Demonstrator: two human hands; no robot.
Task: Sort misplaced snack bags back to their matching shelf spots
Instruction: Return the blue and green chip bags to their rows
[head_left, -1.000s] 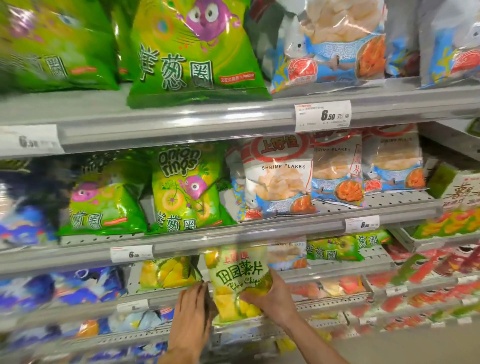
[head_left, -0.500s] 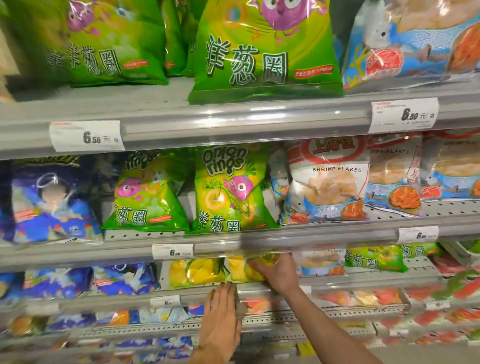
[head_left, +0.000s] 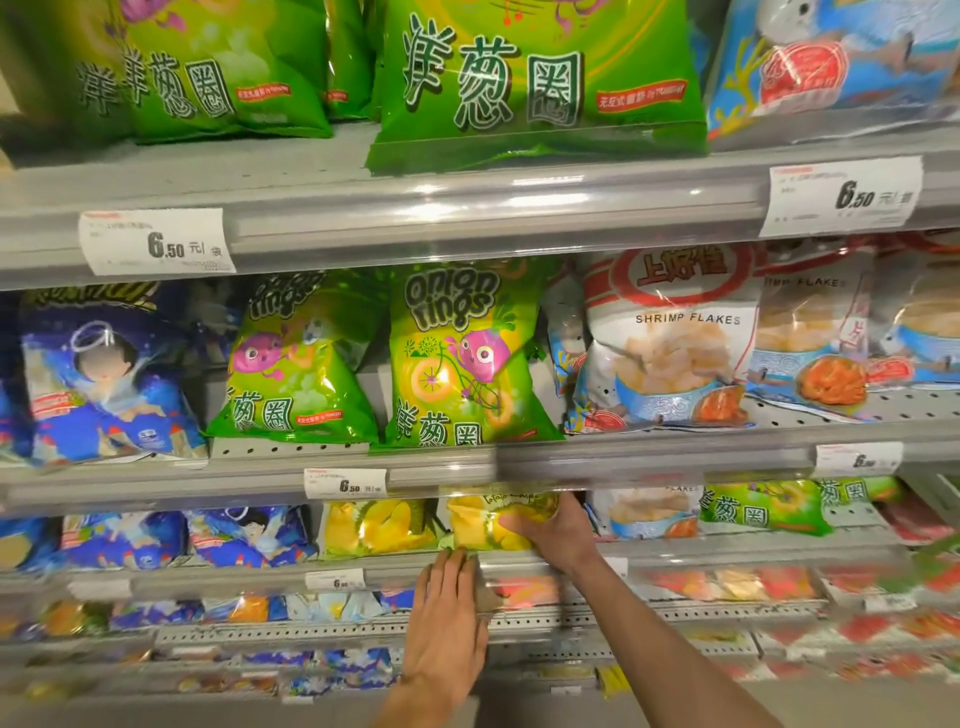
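A yellow potato chips bag (head_left: 480, 522) lies on the third shelf, its top tucked under the shelf rail above. My right hand (head_left: 558, 530) grips its right side, fingers curled round the bag's front. Just left of it sits a matching yellow bag (head_left: 379, 525). My left hand (head_left: 447, 608) lies flat with straight fingers against the shelf's front rail (head_left: 675, 553), right below the held bag, fingertips touching its lower edge.
Green onion rings bags (head_left: 457, 358) and white shrimp flakes bags (head_left: 670, 343) fill the shelf above. Blue bags (head_left: 244, 535) lie left of the yellow ones; a shrimp flakes bag (head_left: 649, 512) and a green bag (head_left: 763, 506) lie to the right. Red bags (head_left: 727, 582) fill lower shelves.
The yellow bag went from upright in front of the shelves up onto the third shelf, carried by my right hand. My left hand rose to the shelf rail. The view shifted closer and left.
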